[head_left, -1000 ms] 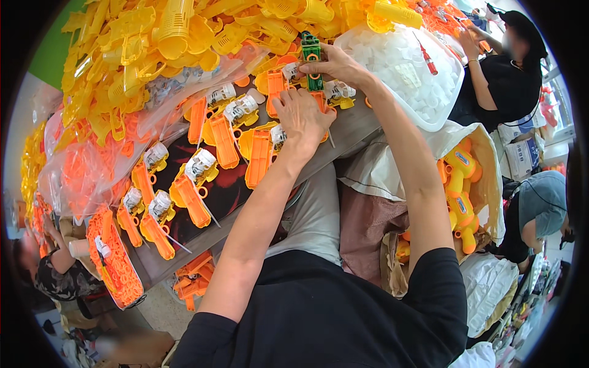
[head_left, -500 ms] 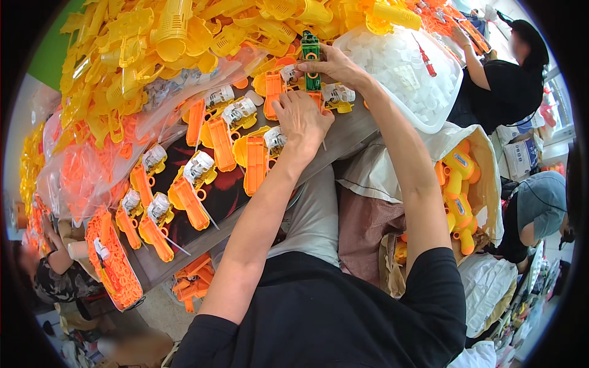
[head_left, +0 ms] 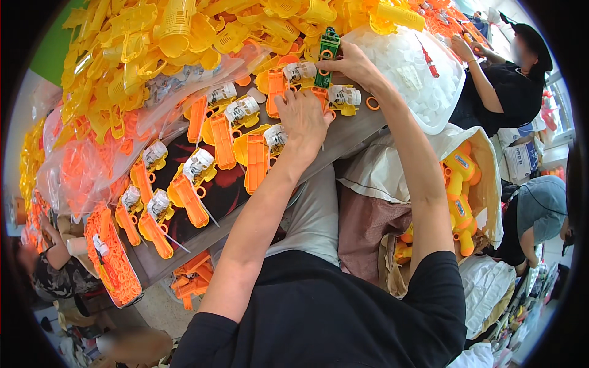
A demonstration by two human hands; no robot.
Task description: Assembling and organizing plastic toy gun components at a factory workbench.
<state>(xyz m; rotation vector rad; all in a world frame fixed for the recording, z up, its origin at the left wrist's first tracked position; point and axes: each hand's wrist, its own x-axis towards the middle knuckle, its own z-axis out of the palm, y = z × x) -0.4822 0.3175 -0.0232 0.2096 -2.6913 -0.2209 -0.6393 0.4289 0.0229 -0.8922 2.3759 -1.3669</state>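
My right hand (head_left: 354, 66) is closed around a green-and-black oblong tool (head_left: 328, 56), held upright at the table's far side; its exact kind I cannot make out. Just below it, my left hand (head_left: 302, 115) presses down with bent fingers on an orange toy-gun grip part (head_left: 319, 95), its fingertips partly hidden. Beside the tool lie a yellow-and-orange toy-gun half (head_left: 276, 92) and a white printed cylinder (head_left: 345, 95) in a yellow shell. More toy-gun halves (head_left: 222, 142) with orange grips and white cylinders are spread to the left.
Yellow plastic shells (head_left: 178, 37) are heaped at the back. A white tub (head_left: 405, 80) of translucent parts, with a red-handled screwdriver (head_left: 428, 61), stands right. A tray of orange rings (head_left: 113, 270) is at left, a sack of toy guns (head_left: 485, 184) at right. Other people work nearby.
My right hand has shifted right and slightly up with the green tool, uncovering more of the white cylinder beside the toy-gun half. The left hand has hardly moved.
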